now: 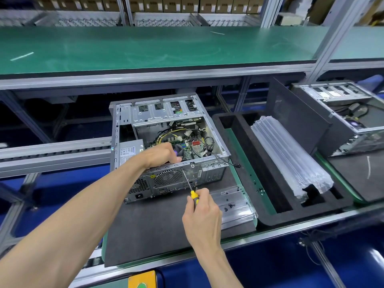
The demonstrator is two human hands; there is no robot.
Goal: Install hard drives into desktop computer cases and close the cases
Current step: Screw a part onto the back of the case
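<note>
An open desktop case [216,140] lies on its side on a dark foam mat [158,227], its motherboard and cables exposed. My left hand [161,154] curls over the near top edge of the case's rear panel, fingers inside. My right hand [202,213] grips a screwdriver [190,185] with a yellow and black handle. Its shaft slants up to the rear panel's upper edge. The drive cage [164,112] sits at the far side of the case.
A clear plastic tray [239,206] with small black screws sits right of my right hand. A black foam tray [264,163] holds a stack of clear plastic packaging [288,154]. A second open case [345,115] and a leaning side panel [297,115] stand at right.
</note>
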